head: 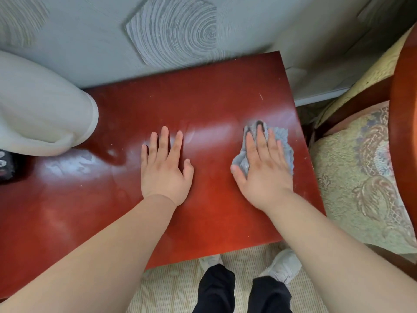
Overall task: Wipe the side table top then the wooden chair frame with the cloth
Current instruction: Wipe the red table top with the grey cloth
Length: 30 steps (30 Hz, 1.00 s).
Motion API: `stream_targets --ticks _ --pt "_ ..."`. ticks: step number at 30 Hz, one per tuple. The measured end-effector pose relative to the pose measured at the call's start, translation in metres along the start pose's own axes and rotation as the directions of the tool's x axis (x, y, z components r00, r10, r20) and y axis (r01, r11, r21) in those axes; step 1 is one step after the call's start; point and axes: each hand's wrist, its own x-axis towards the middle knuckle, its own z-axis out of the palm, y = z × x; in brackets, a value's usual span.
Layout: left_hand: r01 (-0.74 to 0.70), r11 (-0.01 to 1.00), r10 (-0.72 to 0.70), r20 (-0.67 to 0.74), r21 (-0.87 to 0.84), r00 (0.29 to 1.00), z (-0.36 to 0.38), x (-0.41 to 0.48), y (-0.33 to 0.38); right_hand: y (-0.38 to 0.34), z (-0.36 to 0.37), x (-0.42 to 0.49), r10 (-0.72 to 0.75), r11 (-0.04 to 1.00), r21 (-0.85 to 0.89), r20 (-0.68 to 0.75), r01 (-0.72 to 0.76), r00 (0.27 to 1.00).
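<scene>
I have the cloth (279, 141), a crumpled grey-blue rag, pinned flat under my right hand (262, 163) at about three o'clock on the worktop (203, 105), close to its right edge. The grip there is not a pinch: the fingers lie spread and pressed down over the fabric, palm on top, which suits wiping because the whole hand drives the rag across the glossy red surface. Folds of cloth stick out past the fingertips and along the outer side of the hand.

My left hand (165, 167) lies open and flat on bare wood near the centre, holding nothing; I judge it is there to brace me as I lean in.

Pale dusty smears show at nine o'clock and a few specks toward one o'clock, so I judge the table top is only partly done and the chair not begun.

At ten o'clock a white lamp-like base (45, 114) stands on the worktop, and at the far nine o'clock edge sits a dark object (5, 166), possibly a remote, though it is too cropped to be sure. The wooden chair frame (404, 123) curves down at three o'clock, just beside the table, with its patterned cushion (356, 177) inside.
</scene>
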Motion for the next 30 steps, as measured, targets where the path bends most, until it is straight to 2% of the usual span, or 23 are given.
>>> stream_targets --ticks 6,10,12,14,17,20,24,27,30 --pt "0.014 1.000 -0.014 -0.005 0.022 1.000 0.001 -0.003 0.002 -0.010 0.034 -0.100 -0.154 0.988 -0.011 0.040 0.154 0.987" --pt "0.031 0.998 -0.031 0.011 0.050 0.999 -0.005 -0.005 0.010 0.012 0.030 -0.090 -0.279 0.957 -0.058 0.071 0.283 0.958" --pt "0.078 0.997 -0.078 0.033 0.026 0.996 -0.004 -0.003 0.016 0.026 0.019 -0.060 -0.264 0.961 -0.072 0.042 0.267 0.964" --pt "0.114 0.993 -0.113 0.042 -0.013 0.993 -0.005 -0.003 0.025 0.037 0.004 -0.029 -0.187 0.981 -0.047 0.010 0.187 0.982" --pt "0.033 0.996 -0.028 0.062 -0.077 0.998 -0.002 -0.008 0.054 0.038 0.000 -0.016 -0.098 0.995 -0.002 -0.018 0.098 0.995" --pt "-0.041 0.997 0.047 0.083 -0.068 0.995 0.004 -0.015 0.084 0.028 0.016 -0.057 -0.129 0.990 0.048 -0.021 0.130 0.991" --pt "0.001 1.000 0.000 0.037 -0.006 0.999 0.011 -0.021 0.100 0.040 0.035 -0.109 -0.228 0.973 0.020 -0.005 0.228 0.974" --pt "0.000 1.000 -0.001 0.033 0.006 0.999 0.014 -0.020 0.098 0.055 0.031 -0.089 -0.293 0.956 -0.003 -0.044 0.293 0.955" --pt "-0.001 1.000 0.001 0.026 0.023 1.000 0.017 -0.019 0.098 0.066 0.011 -0.032 -0.189 0.982 0.001 -0.126 0.191 0.974"
